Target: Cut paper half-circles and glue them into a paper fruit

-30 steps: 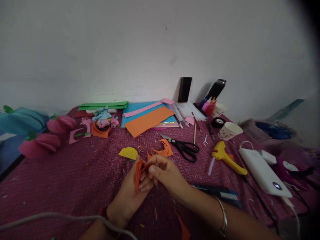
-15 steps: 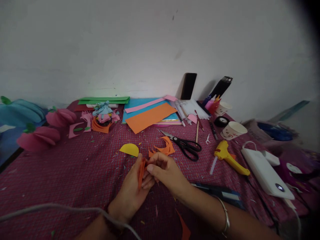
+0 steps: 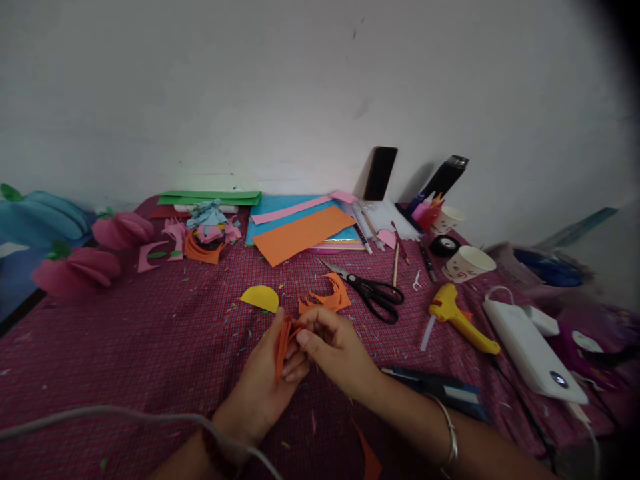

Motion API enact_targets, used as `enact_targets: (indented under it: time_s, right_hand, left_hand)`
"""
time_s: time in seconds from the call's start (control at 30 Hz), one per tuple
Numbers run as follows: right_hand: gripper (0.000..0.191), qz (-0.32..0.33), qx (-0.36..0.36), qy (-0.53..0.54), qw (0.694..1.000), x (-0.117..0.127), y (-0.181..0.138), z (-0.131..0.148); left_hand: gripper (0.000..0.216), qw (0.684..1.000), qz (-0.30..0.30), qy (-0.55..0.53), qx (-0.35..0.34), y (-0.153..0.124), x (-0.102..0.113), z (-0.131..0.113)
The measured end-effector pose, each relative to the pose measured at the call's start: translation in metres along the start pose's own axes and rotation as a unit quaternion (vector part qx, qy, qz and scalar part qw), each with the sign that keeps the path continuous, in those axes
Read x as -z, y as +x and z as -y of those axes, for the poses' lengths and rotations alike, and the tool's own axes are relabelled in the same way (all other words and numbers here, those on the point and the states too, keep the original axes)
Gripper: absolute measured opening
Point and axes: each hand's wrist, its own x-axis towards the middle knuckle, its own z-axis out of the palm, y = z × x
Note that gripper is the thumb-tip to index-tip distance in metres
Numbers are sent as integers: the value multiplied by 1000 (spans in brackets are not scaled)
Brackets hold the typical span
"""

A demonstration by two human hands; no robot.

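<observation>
A small stack of folded orange paper pieces stands on edge in my left hand, held between thumb and fingers. My right hand pinches one orange edge of that stack and bends it slightly away. The right fingertips partly hide the paper. Just beyond my hands lie a yellow paper half circle and curved orange paper offcuts. Black-handled scissors rest to the right of the offcuts, blades pointing to the far left.
A yellow glue gun, white power bank and paper cup are at the right. Coloured paper sheets and a leaning phone are by the wall. Pink paper pumpkins stand at left. A white cable crosses the front.
My right fingers have drawn an orange paper edge a little to the right, so the stack looks slightly more spread. The view has shifted very slightly.
</observation>
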Motion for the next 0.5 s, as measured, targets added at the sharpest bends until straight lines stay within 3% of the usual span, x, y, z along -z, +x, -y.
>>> enact_targets:
  time_s: [0.13,0.33,0.5]
  right_hand:
    - [31,29,-15,54,998,-2,0,-1]
    - [26,-2,-12,13,1000,-3,-1,8]
    - [32,25,-41,40,998,-2,-1,5]
  left_hand:
    - [32,999,-13,16,-35,-5,-4,0]
    - [33,999,-22,13,-28,-4,0,2]
    - [33,998,-27,33,-52,-5,-4,2]
